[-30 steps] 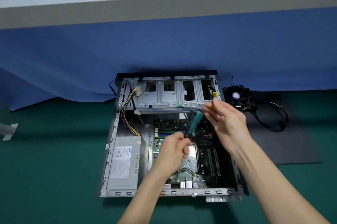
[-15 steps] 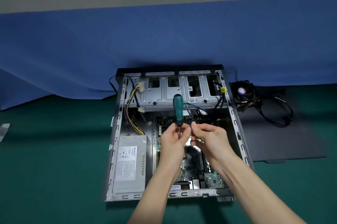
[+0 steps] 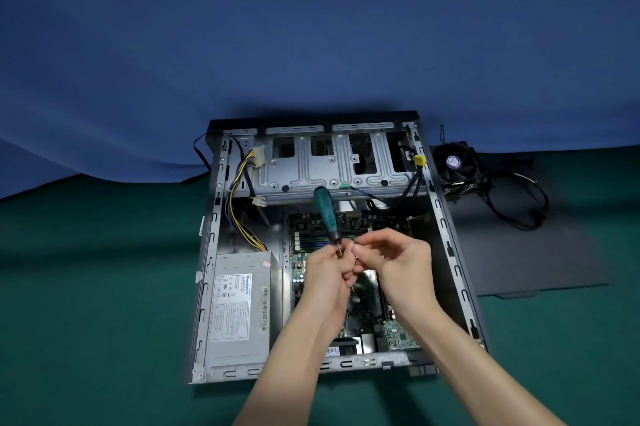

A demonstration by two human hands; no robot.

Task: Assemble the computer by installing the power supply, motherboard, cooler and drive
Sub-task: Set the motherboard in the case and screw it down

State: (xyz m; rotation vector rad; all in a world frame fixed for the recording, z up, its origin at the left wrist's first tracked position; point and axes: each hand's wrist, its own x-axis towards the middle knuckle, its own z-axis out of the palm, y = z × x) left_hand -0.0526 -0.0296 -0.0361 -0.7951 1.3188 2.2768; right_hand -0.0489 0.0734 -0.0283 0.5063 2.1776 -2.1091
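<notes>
Your two forearms come up from the near edge of the desk (image 3: 86, 304) and meet over the open computer case (image 3: 207, 287), which lies flat with its open side up. Your left hand (image 3: 325, 276) is curled round the metal shaft of the screwdriver (image 3: 327, 214), gripping it just below the handle. Your right hand (image 3: 401, 263) touches it from the right, thumb and forefinger pinched together at the shaft; whether they hold anything between them is too small to tell. The screwdriver's long axis runs near to far. Its green handle sticks out beyond your left fingers, pointing away from you and leaning a little left, and its tip points back toward you, hidden in your fingers. Both hands hover above the motherboard (image 3: 363, 301), which fills the right part of the case floor. The power supply (image 3: 239, 308) sits in the near left corner of the case, with yellow and black wires (image 3: 242, 217) running from it toward the far left corner. Past the screwdriver handle, the metal drive cage (image 3: 332, 166) spans the far end of the case. The cooler (image 3: 455, 162) rests outside, just beside the far right corner of the case, at the far end of a dark panel (image 3: 519, 252) lying flat on the desk. A blue cloth (image 3: 311, 62) hangs along the far edge.
</notes>
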